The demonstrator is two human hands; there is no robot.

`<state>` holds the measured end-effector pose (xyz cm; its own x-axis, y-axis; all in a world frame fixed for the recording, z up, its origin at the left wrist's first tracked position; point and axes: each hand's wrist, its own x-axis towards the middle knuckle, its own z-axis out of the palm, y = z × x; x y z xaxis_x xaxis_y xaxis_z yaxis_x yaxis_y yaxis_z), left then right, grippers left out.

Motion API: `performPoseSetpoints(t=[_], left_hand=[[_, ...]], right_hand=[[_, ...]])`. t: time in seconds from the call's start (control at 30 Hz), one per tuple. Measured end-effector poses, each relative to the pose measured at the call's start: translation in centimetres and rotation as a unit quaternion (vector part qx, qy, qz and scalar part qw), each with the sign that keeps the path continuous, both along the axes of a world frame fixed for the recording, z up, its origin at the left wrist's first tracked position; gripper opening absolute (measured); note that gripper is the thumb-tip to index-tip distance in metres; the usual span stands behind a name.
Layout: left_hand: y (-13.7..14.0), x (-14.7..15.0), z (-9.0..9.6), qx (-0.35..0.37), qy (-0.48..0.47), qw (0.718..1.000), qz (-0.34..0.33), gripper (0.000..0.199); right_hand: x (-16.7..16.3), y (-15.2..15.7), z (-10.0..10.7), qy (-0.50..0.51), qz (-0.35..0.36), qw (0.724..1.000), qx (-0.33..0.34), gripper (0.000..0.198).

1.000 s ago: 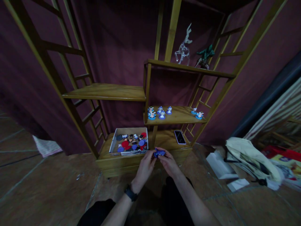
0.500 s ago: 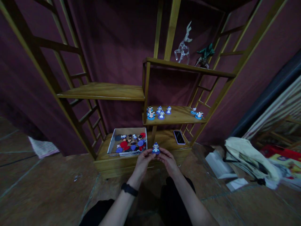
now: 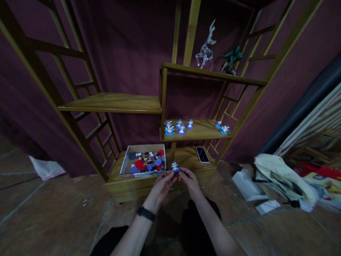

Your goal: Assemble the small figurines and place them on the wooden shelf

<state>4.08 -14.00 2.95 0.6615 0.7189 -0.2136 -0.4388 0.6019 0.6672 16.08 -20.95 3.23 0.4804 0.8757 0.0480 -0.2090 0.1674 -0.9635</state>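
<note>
A small white and purple figurine point(image 3: 174, 166) on a purple base stands upright between my two hands, in front of the cabinet's bottom board. My left hand point(image 3: 163, 180) grips its base from the left, a dark band on that wrist. From the other side, the fingers of my right hand point(image 3: 188, 177) close on the same base. Just left of my hands is a cardboard box point(image 3: 125, 161) holding several figurines and loose red, purple and dark discs. Several similar figurines point(image 3: 181, 129) stand on the shelf point(image 3: 201, 133) above my hands, grouped at its left and right ends.
On the bottom board lies a phone point(image 3: 203, 155). A clear deer ornament point(image 3: 205, 53) and a dark green figure point(image 3: 231, 61) occupy the upper shelf. A bare wooden shelf point(image 3: 112, 102) juts out at left. White boxes point(image 3: 247, 185) and a cream bag point(image 3: 279, 177) rest on the floor at right.
The figurine has turned and tilted slightly in my fingers, and has shifted a little to the left. The whole view has moved slightly; the shelf's contents look the same.
</note>
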Motion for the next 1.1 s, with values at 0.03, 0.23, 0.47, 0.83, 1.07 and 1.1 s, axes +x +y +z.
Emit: performPoseSetpoints(t=[0.03, 0.23, 0.47, 0.83, 1.07, 1.1], left_hand=[[0.0, 0.0, 0.1, -0.013, 0.001, 1.0, -0.001, 0.014], [0.0, 0.0, 0.1, -0.059, 0.016, 0.998, -0.004, 0.014], [0.2, -0.2, -0.3, -0.055, 0.019, 0.998, 0.001, 0.015], [-0.3, 0.2, 0.5, 0.18, 0.121, 0.974, 0.071, 0.031], [-0.3, 1.2, 0.1, 0.274, 0.142, 0.948, 0.073, 0.032], [-0.3, 1.3, 0.0, 0.279, 0.141, 0.947, 0.072, 0.031]], right_hand=[[0.0, 0.0, -0.1, -0.003, 0.0, 1.0, -0.002, 0.029], [0.3, 0.3, -0.5, -0.028, -0.003, 0.999, -0.019, 0.024], [0.2, 0.4, -0.3, -0.035, 0.004, 0.999, -0.024, 0.025], [0.5, 0.1, -0.3, -0.031, -0.025, 0.999, -0.02, 0.033], [0.8, 0.2, -0.4, -0.087, -0.038, 0.995, 0.041, 0.034], [0.9, 0.3, -0.6, -0.091, -0.041, 0.994, 0.041, 0.036]])
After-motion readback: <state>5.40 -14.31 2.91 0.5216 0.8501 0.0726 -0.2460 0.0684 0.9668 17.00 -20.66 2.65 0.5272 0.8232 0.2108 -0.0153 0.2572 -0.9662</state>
